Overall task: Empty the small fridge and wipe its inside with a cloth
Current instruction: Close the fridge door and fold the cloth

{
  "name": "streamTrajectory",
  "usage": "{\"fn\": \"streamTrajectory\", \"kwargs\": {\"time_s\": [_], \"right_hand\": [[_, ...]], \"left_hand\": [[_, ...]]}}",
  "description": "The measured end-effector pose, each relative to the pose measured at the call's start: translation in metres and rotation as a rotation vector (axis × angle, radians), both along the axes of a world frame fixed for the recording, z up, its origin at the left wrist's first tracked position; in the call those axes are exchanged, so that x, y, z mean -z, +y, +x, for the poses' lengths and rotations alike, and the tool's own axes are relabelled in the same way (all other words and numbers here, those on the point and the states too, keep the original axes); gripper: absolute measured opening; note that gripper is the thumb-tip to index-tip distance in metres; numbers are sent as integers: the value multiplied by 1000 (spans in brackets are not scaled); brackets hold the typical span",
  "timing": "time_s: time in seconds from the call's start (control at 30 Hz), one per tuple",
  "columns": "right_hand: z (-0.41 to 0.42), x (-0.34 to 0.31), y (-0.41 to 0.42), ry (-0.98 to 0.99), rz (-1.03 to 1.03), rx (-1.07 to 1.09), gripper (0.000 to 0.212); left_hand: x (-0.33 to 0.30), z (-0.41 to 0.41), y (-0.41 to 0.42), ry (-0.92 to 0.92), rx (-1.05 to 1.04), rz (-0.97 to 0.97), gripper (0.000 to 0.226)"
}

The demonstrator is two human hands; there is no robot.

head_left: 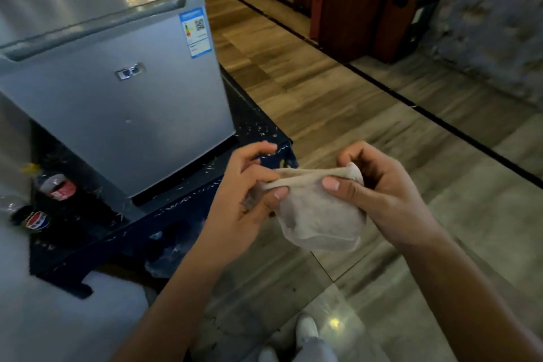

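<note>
While stretched between both hands, cloth [318, 214]: beige, thin, limp, bagging downward, held lower centre of the frame.
Left hand [249, 188]: pinched shut on the cloth's left edge, thumb over fingers.
Right hand [379, 188]: clamped on a bunched right corner.
Fridge [117, 76]: upper left, boxy grey metal with a smooth sheen, door closed, energy sticker [195, 31] at its corner; stood on a dark speckled desk [258, 126].
Bottles [50, 200]: plastic cola bottles lying at far left beside the fridge, probably taken out of it.
Progress: inside hidden; emptying judged likely done, wiping impossible to confirm as done or pending.
Floor [382, 126]: glossy wood-look tiles.
</note>
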State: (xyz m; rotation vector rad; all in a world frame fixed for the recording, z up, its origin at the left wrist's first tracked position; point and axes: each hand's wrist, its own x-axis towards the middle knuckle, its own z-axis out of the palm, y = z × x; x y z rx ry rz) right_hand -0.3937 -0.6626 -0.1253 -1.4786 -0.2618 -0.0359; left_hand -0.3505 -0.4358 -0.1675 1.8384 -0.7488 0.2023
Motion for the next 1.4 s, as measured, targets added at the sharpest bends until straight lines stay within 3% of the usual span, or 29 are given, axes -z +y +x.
{"fn": "streamTrajectory", "kwargs": {"time_s": [0.3, 0.63, 0.77, 0.9, 1.07, 1.23, 1.4], "right_hand": [[-48, -6, 1, -67, -183, 280, 24], [-115, -12, -30, -35, -27, 197, 20], [-132, -8, -61, -20, -43, 245, 23], [-137, -4, -106, -11, -107, 264, 23], [-135, -2, -179, -17, -151, 328, 24], [-114, 4, -253, -27, -242, 410, 16], [-78, 11, -312, 1, -394, 472, 30]], "left_hand": [[6, -18, -8, 245, 212, -75, 12], [19, -32, -70, 408, 567, 35, 45], [25, -37, -112, 410, 757, 96, 34], [31, -33, -162, 543, 871, 87, 27], [29, -15, -231, 632, 821, 105, 17], [22, 10, -293, 586, 753, -2, 27], [26, 40, -334, 620, 656, -111, 15]]}}
